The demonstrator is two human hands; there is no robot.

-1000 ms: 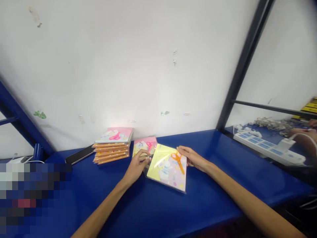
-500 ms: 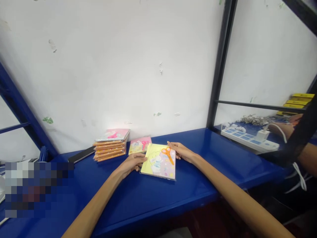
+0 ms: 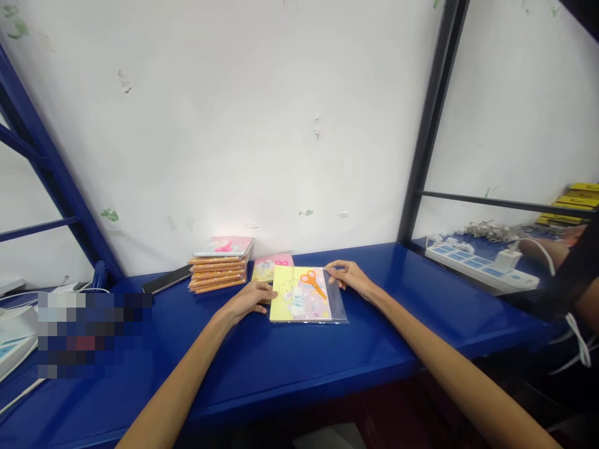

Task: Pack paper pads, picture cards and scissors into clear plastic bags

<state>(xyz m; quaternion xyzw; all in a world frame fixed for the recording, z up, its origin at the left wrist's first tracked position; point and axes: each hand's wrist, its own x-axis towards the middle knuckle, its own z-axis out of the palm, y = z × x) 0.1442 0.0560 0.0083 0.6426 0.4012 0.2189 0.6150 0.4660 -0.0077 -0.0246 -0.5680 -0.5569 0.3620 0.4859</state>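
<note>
From my feed, left to right: one phone point(image 3: 167, 280) flat on the blue table point(image 3: 281, 380). Beside it, one stack of packets point(image 3: 219, 271), six or seven by its edges, too tight to count surely. Left hand point(image 3: 250, 299) touches the booklet's left edge, fingers bent; I can't tell grip from rest. Behind, one pink packet point(image 3: 274, 260). Between the hands, on the table, one yellow-and-pink booklet point(image 3: 286, 298) bearing one pair of orange scissors point(image 3: 313, 282); both look already inside one clear bag point(image 3: 339, 307). Not done, I judge: the bag's right end lies unfolded past the booklet. Right hand point(image 3: 350, 277) pinches that end's far edge.
</note>
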